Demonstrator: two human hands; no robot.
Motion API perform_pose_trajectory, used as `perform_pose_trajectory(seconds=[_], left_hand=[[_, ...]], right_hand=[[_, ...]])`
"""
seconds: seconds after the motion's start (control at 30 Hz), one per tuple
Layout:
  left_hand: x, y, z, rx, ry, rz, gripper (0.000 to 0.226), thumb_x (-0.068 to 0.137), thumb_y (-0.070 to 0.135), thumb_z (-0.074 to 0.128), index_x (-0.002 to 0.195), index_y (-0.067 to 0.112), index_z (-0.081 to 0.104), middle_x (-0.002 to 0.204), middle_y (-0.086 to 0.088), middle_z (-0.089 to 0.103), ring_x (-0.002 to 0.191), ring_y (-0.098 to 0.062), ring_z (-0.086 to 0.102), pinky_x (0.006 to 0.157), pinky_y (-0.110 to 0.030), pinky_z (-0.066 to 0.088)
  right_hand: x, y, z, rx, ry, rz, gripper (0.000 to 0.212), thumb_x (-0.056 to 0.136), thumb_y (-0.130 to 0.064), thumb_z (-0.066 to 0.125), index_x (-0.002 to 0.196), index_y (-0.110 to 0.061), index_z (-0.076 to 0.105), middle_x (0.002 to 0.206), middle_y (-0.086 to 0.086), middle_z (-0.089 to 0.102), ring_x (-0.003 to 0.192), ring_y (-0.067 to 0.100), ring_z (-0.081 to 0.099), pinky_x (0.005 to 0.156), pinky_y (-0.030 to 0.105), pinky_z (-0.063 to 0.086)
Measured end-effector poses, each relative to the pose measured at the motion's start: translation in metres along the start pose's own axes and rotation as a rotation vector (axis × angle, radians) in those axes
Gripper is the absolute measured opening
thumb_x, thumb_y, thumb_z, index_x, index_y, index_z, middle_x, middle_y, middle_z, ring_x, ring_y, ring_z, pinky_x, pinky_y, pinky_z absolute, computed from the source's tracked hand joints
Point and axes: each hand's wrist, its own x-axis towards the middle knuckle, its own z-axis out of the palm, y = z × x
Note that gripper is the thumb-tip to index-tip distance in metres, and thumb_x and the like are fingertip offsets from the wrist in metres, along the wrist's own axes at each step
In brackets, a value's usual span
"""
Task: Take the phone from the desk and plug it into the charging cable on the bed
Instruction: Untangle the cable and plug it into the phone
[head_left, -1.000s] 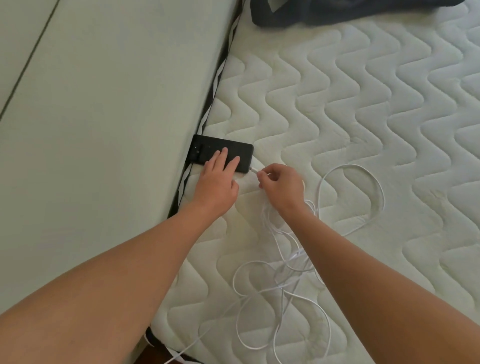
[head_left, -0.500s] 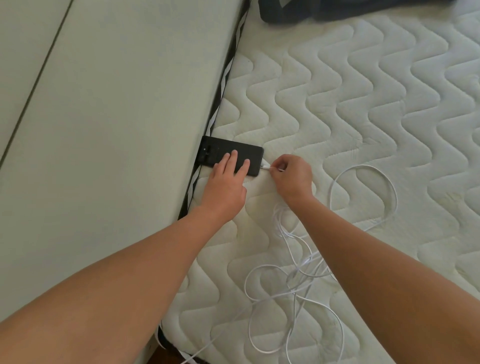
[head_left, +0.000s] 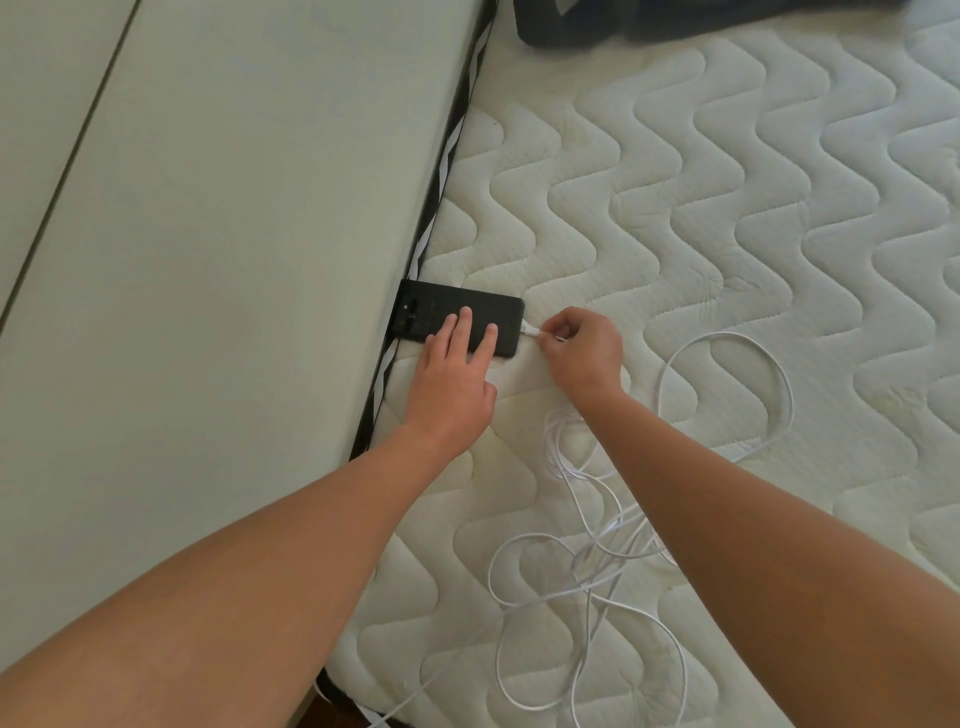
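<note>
- Bed (head_left: 727, 208): bare white quilted mattress, wavy stitching, fills the right side of the view. Everything below is placed relative to the phone.
- Pale flat panel (head_left: 234, 260): runs along the bed's left edge, directly left of the phone; a dark gap with zigzag trim separates panel from mattress.
- Dark fabric (head_left: 597, 23): bunched at the top edge, well beyond the phone, mostly cut off by the frame.
- Charging cable (head_left: 587, 551): white, loose tangle of loops on the mattress, nearer the camera than the phone and to its right; one wide loop swings out further right; a strand trails off the near bed edge.
- Left hand (head_left: 449, 379): flat, palm down, fingers spread, not gripping; fingertips (head_left: 465, 313) press on the phone's back, palm on the mattress just in front of it.
- Right hand (head_left: 584, 351): just right of the phone, thumb and forefinger pinched on the cable's plug end.
- Phone (head_left: 488, 312): black, lying flat, camera side up, long axis across the view, left end butted against the gap at the panel.
- Plug (head_left: 531, 329): white tip meets the phone's right short edge; looks at the port, but can't confirm it's fully seated from this angle.
</note>
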Motion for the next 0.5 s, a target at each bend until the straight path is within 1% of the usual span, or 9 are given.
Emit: perform_pose_trajectory(seconds=[0.07, 0.13, 0.27, 0.5], left_hand=[[0.0, 0.0001, 0.0003, -0.008, -0.004, 0.002, 0.065, 0.092, 0.02, 0.04, 0.155, 0.018, 0.02, 0.163, -0.017, 0.01, 0.15, -0.031, 0.008, 0.119, -0.047, 0.018], [0.0, -0.0006, 0.0002, -0.017, -0.012, 0.007, 0.065, 0.092, 0.019, 0.04, 0.155, 0.018, 0.02, 0.163, -0.017, 0.009, 0.15, -0.031, 0.007, 0.119, -0.047, 0.017], [0.0, -0.0028, 0.0004, -0.056, 0.0, 0.006, 0.065, 0.092, 0.018, 0.041, 0.154, 0.018, 0.023, 0.163, -0.016, 0.012, 0.15, -0.031, 0.009, 0.119, -0.047, 0.018], [0.0005, -0.0018, 0.0016, -0.065, 0.01, 0.004, 0.066, 0.09, 0.018, 0.043, 0.154, 0.018, 0.025, 0.163, -0.016, 0.013, 0.149, -0.032, 0.011, 0.119, -0.047, 0.019]], right_hand=[[0.0016, -0.0002, 0.0009, -0.049, -0.007, -0.041, 0.009, 0.084, -0.011, 0.065, 0.085, -0.016, 0.072, 0.082, -0.004, 0.061, 0.072, 0.006, 0.052, 0.06, 0.014, 0.036], [0.0033, -0.0006, 0.002, -0.104, -0.003, -0.079, 0.009, 0.085, -0.01, 0.064, 0.086, -0.016, 0.071, 0.087, -0.001, 0.059, 0.077, 0.011, 0.052, 0.065, 0.017, 0.036], [0.0016, 0.0008, 0.0049, -0.145, 0.012, -0.138, 0.009, 0.085, -0.009, 0.063, 0.086, -0.014, 0.07, 0.086, -0.001, 0.056, 0.085, 0.017, 0.051, 0.071, 0.023, 0.038], [0.0022, 0.0004, 0.0068, -0.157, 0.034, -0.13, 0.009, 0.084, -0.01, 0.063, 0.086, -0.014, 0.071, 0.084, -0.003, 0.058, 0.086, 0.017, 0.053, 0.072, 0.024, 0.041]])
